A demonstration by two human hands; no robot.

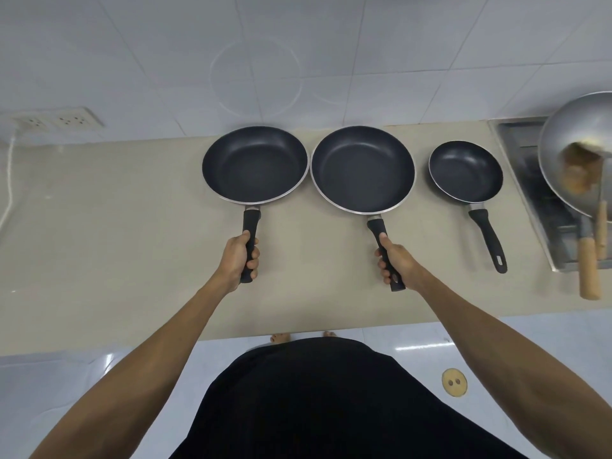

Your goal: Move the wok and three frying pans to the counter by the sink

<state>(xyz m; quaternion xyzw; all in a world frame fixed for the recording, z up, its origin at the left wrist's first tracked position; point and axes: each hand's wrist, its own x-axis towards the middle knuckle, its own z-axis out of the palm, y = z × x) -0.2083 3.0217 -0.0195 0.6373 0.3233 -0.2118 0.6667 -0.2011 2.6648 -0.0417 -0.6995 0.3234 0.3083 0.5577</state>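
We grip a large pan (255,164) with our left hand (239,258), its twin (362,168) with our right hand (395,263), fingers wrapped round both handles.

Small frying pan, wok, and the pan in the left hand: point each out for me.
small frying pan (465,172), head view, on its dark inner base.
wok (563,140), head view, on its metal bowl.
left-hand pan (255,164), head view, on its dark inner base.

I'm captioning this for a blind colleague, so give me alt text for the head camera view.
A person's left hand and right hand each grip the black handle of a large dark frying pan, left pan and middle pan, on a beige counter. A small frying pan sits to their right, and a metal wok rests over a steel tray.
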